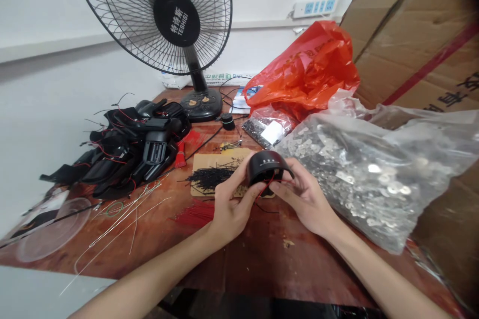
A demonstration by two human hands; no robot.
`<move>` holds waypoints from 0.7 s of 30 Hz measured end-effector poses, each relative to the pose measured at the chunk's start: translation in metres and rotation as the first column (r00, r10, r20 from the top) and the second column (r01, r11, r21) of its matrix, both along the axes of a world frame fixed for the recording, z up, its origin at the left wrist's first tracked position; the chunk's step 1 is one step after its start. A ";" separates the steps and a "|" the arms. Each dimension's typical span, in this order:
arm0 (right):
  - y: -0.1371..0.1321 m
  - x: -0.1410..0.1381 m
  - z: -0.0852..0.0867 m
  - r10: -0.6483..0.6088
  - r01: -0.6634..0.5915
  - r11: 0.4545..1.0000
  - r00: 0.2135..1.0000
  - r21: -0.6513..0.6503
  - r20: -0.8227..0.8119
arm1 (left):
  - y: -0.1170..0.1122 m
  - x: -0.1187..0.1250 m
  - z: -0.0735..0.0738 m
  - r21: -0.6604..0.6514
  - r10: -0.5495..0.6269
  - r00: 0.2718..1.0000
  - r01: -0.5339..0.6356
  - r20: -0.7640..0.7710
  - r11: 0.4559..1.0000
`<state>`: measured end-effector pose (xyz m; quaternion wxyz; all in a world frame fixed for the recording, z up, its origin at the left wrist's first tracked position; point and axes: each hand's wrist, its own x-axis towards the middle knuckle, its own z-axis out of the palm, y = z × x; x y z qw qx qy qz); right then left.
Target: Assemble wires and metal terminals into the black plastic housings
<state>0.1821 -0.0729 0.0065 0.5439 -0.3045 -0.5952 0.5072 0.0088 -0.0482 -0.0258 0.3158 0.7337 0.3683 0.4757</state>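
Both hands hold a curved black plastic part (266,165) above the wooden table (258,254). My left hand (231,199) grips its left end, thumb over the top. My right hand (305,197) pinches its right end, with a thin red wire (264,187) trailing under the part between the fingers. Just behind my left hand lies a piece of cardboard (215,161) with a heap of short black wires (210,177). A bundle of red wires (195,213) lies on the table left of my left wrist.
A pile of black plastic housings (134,147) with red wires sits at left, a desk fan (170,17) behind it. A big clear bag of metal pieces (374,164), a red plastic bag (305,70) and cardboard boxes (419,35) fill the right. A clear lid (52,229) lies at far left.
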 end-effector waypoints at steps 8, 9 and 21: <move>-0.001 0.000 -0.002 -0.006 0.006 1.000 1.000 0.010 -0.012 | -0.002 0.001 0.000 -0.122 -0.014 0.999 0.020 0.047 0.992; -0.001 0.000 -0.002 -0.007 0.007 1.000 1.000 0.011 -0.011 | -0.003 0.001 0.000 -0.124 -0.008 0.999 0.015 0.053 0.992; -0.002 -0.002 -0.002 -0.017 0.017 1.000 1.000 0.004 0.003 | 0.005 -0.002 0.003 0.143 0.012 0.999 -0.006 -0.039 0.990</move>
